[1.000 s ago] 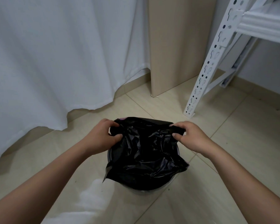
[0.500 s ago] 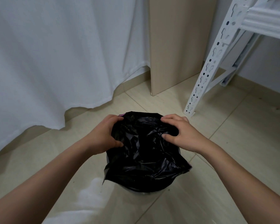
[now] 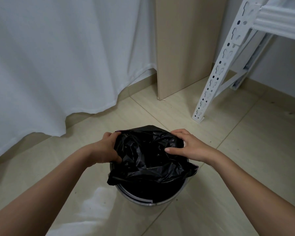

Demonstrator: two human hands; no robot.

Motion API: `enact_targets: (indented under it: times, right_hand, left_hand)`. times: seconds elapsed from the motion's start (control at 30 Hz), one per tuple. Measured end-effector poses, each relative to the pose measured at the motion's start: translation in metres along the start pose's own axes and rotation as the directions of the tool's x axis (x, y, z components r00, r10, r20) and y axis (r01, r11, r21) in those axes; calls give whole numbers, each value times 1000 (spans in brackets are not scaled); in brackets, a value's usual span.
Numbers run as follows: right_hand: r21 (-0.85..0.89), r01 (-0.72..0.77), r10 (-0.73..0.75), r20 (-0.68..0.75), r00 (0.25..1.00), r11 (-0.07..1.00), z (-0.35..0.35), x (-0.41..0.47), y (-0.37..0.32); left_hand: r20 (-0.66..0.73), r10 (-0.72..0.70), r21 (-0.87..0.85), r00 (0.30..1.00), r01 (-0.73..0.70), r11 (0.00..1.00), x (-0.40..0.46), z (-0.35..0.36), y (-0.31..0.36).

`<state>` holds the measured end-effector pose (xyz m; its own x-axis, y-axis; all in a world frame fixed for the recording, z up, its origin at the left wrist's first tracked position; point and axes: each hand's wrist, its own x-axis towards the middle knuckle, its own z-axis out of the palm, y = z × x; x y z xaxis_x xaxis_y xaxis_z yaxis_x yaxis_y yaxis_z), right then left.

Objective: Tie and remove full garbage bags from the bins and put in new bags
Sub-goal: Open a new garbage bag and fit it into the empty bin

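A crumpled black garbage bag sits over a small round bin on the tiled floor, its plastic bunched above the bin's mouth. My left hand grips the bag's left edge, fingers curled round the plastic. On the bag's right side my right hand has its fingers spread over the top and its thumb pressing into the plastic. The bin's near rim shows below the bag; its far side is hidden.
A white curtain hangs at the left, down to the floor. A beige panel stands behind the bin. A white metal shelf upright slants at the right. Open tiled floor lies right of the bin.
Both hands have brought the bag's edges inward and slightly forward over the bin. The right hand went from pinching the edge to lying spread over the bunched plastic.
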<state>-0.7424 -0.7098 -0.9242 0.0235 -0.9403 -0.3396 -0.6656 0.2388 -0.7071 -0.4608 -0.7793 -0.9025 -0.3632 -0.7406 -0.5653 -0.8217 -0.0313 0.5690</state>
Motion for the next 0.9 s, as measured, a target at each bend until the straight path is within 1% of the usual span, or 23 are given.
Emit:
enact_targets:
  times: [0.03, 0.07, 0.13, 0.2, 0.23, 0.27, 0.3, 0.37, 0.4, 0.47, 0.53, 0.63, 0.73, 0.77, 0.83, 0.9]
  right_hand:
    - [-1, 13, -13, -30, 999, 1000, 0, -1, 2]
    - [0, 40, -39, -82, 996, 999, 1, -3, 4]
    - [-2, 139, -136, -223, 965, 990, 1, -8, 2]
    - [-20, 248, -241, -326, 914, 969, 2, -9, -2]
    - [-33, 269, -264, -339, 903, 963, 3, -8, -5]
    - [-40, 263, -261, -332, 906, 964, 5, -6, -7]
    - [-40, 236, -237, -312, 920, 971, 6, -4, -8]
    - [-24, 158, -160, -235, 959, 987, 8, -1, -9]
    - [-19, 130, -131, -191, 973, 991, 8, 1, -9]
    - [-12, 105, -105, -125, 986, 994, 7, 3, -7]
    - [45, 85, -80, -95, 992, 995, 5, 5, -6]
    - [126, 11, -4, -54, 999, 992, 3, 9, -5]
    - [130, -108, 98, 77, 992, 986, 3, 9, 1]
    - [120, -128, 115, 113, 987, 984, 4, 6, 0]
    - [77, -122, 113, 117, 987, 990, 3, 1, 2]
    - [-3, -84, 84, 66, 994, 996, 2, -6, 4]
  left_hand:
    - [-21, -10, 23, 1000, 10, 1000, 0, 0, 0]
    - [-74, -4, 65, 997, 9, 998, 0, -1, 0]
    - [-248, 76, 170, 966, -33, 985, -1, -3, 5]
    - [-421, 248, 226, 873, -164, 960, -1, -5, 14]
    - [-452, 320, 232, 833, -236, 944, -2, -6, 19]
    - [-446, 361, 236, 819, -281, 930, -1, -5, 23]
    - [-417, 374, 247, 829, -293, 924, 0, -3, 26]
    - [-326, 321, 269, 889, -239, 933, 3, 3, 26]
    - [-281, 279, 248, 918, -212, 945, 5, 5, 24]
    - [-208, 219, 109, 953, -200, 974, 6, 7, 21]
    - [-168, 197, -4, 966, -201, 980, 8, 9, 20]
    - [-145, 170, -53, 975, -179, 982, 12, 10, 19]
    - [-96, 128, -157, 987, -142, 977, 16, 13, 14]
    - [-87, 123, -165, 989, -136, 977, 15, 13, 13]
    - [-99, 127, -145, 987, -140, 980, 13, 13, 10]
    - [-141, 167, -22, 976, -171, 985, 6, 12, 7]
